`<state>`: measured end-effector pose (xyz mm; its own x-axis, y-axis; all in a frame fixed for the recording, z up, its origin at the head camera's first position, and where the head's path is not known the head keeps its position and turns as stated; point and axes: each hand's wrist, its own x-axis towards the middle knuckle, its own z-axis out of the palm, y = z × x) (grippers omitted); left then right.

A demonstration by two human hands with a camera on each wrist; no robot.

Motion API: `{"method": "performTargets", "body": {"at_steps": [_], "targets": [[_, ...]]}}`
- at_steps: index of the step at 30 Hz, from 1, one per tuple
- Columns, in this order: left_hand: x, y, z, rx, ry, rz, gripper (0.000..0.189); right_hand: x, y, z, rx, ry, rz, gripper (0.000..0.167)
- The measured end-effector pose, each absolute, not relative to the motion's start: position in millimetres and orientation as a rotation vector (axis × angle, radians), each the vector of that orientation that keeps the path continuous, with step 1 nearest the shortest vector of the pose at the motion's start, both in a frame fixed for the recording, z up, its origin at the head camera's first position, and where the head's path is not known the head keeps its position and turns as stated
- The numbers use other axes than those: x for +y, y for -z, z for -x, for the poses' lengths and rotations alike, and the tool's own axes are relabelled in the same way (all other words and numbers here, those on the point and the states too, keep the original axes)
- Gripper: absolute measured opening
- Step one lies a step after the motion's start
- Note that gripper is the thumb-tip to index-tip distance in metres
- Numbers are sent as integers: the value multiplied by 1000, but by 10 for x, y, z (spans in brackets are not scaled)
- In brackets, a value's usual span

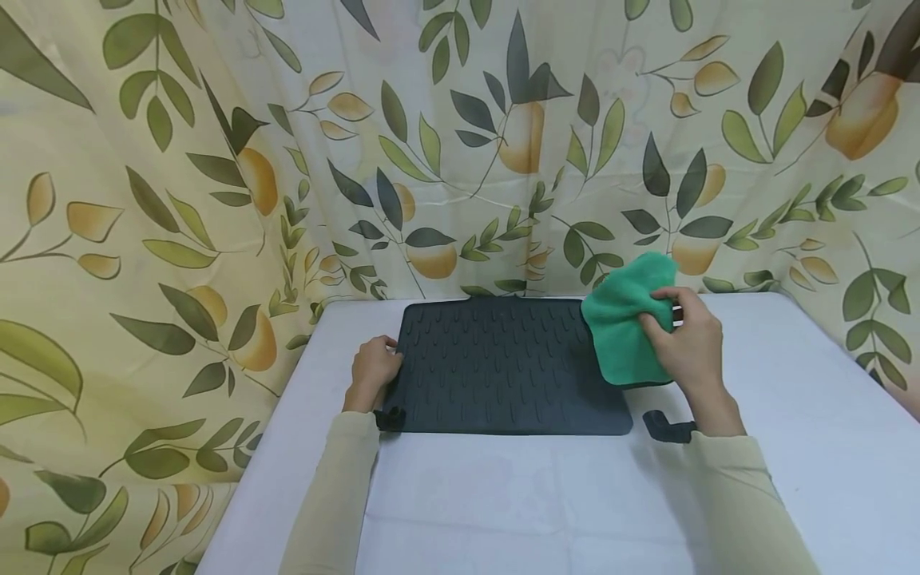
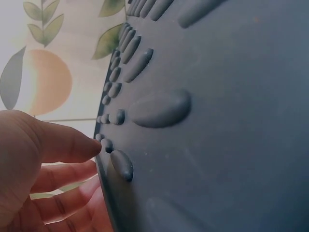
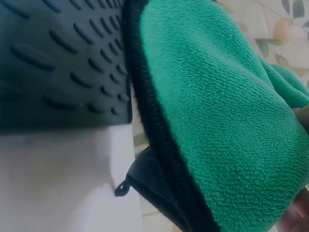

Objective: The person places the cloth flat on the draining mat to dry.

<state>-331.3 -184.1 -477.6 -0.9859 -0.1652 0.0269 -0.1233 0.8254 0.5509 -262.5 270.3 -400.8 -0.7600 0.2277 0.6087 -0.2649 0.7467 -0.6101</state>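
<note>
A dark grey mat [image 1: 503, 367] with rows of raised oblong bumps lies on the table. My left hand [image 1: 376, 366] is at its left edge; in the left wrist view the thumb [image 2: 72, 142] lies on the mat's rim, with the other fingers behind the edge, pinching it. My right hand [image 1: 690, 339] pinches a green cloth [image 1: 628, 319] between thumb and fingers, over the mat's right side. In the right wrist view the cloth [image 3: 217, 116] shows a fluffy green face, a black border and a dark underside with a small loop [image 3: 122, 188].
A white-covered table [image 1: 489, 503] stretches around the mat. Behind it and at the left hangs a curtain [image 1: 309, 160] printed with leaves and fruit. Black straps [image 1: 668, 427] sit at both wrists.
</note>
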Motion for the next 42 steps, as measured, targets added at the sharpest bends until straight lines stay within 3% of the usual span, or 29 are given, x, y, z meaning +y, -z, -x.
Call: {"method": "performTargets", "body": {"at_steps": [42], "targets": [[-1809,4764,3297,-2926,881,-271,31,1641,4165,2688,-2095,-977,-402,32]]}}
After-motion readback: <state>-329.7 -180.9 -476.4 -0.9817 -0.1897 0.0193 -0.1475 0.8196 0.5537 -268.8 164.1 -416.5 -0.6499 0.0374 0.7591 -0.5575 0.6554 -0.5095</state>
